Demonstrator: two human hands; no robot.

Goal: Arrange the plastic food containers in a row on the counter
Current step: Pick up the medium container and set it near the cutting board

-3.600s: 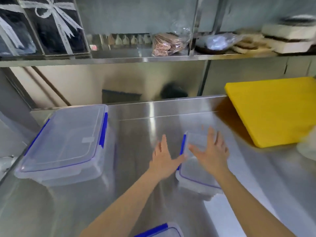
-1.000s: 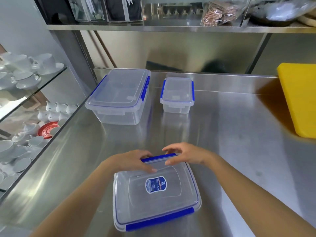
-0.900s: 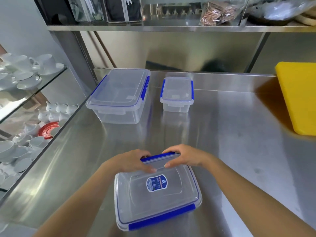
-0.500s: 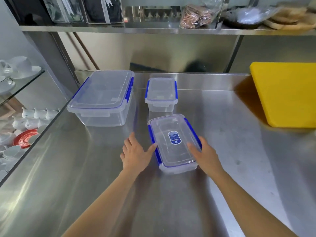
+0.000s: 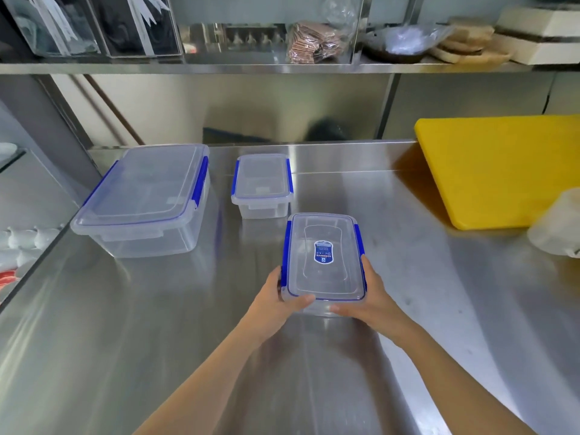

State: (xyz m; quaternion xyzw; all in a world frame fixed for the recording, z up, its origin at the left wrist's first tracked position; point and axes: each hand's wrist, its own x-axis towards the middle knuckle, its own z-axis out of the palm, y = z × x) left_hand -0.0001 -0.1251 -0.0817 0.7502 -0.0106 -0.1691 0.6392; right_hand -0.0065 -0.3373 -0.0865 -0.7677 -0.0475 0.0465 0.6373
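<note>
Both hands, left hand (image 5: 276,296) and right hand (image 5: 373,293), clamped on labelled container (image 5: 323,257); best slid level, beside small container (image 5: 262,183), edges aligned.

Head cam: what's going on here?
A person is lining up clear containers with blue clips on a steel counter. Both hands, left hand and right hand, grip the near end of the labelled container. The large container and the small container already stand side by side by the back wall. The held one sits nearer, right of the small one, not yet in line.
</note>
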